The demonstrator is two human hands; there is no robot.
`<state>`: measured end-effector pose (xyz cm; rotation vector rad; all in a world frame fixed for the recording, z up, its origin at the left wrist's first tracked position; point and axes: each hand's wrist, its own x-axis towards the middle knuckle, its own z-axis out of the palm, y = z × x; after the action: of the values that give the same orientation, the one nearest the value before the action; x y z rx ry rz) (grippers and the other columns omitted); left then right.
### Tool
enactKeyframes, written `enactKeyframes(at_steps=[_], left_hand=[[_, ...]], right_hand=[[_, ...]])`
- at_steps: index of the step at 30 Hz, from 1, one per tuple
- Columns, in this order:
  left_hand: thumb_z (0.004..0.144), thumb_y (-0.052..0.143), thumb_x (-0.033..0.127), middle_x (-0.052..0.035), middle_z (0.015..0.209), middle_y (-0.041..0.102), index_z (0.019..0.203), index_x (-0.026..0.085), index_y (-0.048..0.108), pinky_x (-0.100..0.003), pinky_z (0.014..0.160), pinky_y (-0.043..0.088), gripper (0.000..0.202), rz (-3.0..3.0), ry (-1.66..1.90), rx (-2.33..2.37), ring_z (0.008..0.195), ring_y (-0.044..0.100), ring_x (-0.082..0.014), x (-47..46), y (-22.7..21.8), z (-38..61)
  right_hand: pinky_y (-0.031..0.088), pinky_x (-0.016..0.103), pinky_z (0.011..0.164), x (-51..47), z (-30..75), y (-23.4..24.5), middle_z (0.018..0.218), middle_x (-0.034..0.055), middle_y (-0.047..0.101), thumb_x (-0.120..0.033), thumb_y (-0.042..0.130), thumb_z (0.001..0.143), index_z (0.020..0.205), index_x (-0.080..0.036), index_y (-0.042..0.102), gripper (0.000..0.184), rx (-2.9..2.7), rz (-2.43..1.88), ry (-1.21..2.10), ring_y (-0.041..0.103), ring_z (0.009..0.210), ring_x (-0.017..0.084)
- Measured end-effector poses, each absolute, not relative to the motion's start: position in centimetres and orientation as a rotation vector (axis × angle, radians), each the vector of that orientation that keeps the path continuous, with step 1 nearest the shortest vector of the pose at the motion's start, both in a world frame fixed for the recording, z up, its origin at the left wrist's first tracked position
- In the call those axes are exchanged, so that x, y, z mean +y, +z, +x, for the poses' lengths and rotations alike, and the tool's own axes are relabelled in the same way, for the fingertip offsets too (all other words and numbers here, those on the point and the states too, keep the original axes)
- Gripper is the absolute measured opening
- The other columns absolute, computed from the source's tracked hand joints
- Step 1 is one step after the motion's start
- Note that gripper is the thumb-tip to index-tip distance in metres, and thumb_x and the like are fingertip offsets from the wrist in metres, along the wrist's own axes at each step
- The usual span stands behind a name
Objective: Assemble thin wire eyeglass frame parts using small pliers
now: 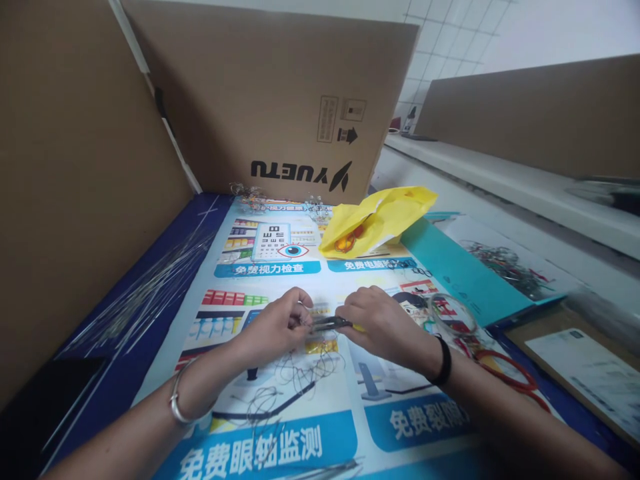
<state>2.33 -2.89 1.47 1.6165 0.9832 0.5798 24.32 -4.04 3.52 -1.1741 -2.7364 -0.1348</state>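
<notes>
Handles of the dark tool (pixel 331 323) vanish inside the right hand (pixel 381 327); the piece (pixel 304 316) pinched by the left hand (pixel 280 327) is too small to identify. Both forearms are cropped below.

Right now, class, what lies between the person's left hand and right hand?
Dark pliers bridge the gap: the right hand holds their yellow handle, and the tips reach the pinched left hand. The head view shows it.

One left hand (pixel 277 325), one right hand (pixel 381 325), one pair of pliers (pixel 330 324), one yellow plastic bag (pixel 383 215), one printed poster (pixel 270 270), three cardboard panels (pixel 75 167) (pixel 260 93) (pixel 540 113), one silver bangle (pixel 176 404), one black wristband (pixel 445 361), one tangle of thin wire (pixel 300 375); straight wire rods (pixel 145 293) too many to count
</notes>
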Motion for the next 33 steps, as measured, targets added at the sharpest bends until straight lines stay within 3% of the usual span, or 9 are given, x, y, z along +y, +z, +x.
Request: enactKeyframes(at_steps=[18,26,33], left_hand=[[0.069,0.05,0.012,0.0043,0.08,0.056,0.087,0.021,0.038,-0.017,0.041,0.036,0.023,1.515,0.567,0.982,0.044,0.05,-0.0043,-2.7,1.5,2.4],[0.069,0.052,0.013,0.0037,0.08,0.056,0.086,0.021,0.038,-0.017,0.04,0.035,0.023,1.426,0.671,0.979,0.043,0.049,-0.0039,-2.6,0.9,2.4],[0.069,0.052,0.013,0.0046,0.079,0.055,0.088,0.022,0.036,-0.018,0.043,0.037,0.026,1.47,0.637,0.935,0.044,0.049,-0.0045,-2.6,1.2,2.3]], right_hand=[[0.025,0.028,0.061,-4.6,24.0,2.9,0.068,0.0023,0.059,-0.031,0.053,0.086,0.075,-0.019,0.061,0.018,-2.663,-1.183,-0.282,0.049,0.065,0.015],[0.032,0.024,0.059,-5.2,22.9,1.8,0.069,0.0032,0.062,-0.029,0.053,0.084,0.076,-0.018,0.063,0.016,-2.51,-1.459,-0.019,0.056,0.067,0.015],[0.036,0.024,0.064,-4.4,23.7,1.8,0.075,0.0034,0.063,-0.026,0.055,0.083,0.082,-0.018,0.064,0.012,-2.575,-1.336,0.159,0.057,0.073,0.015]])
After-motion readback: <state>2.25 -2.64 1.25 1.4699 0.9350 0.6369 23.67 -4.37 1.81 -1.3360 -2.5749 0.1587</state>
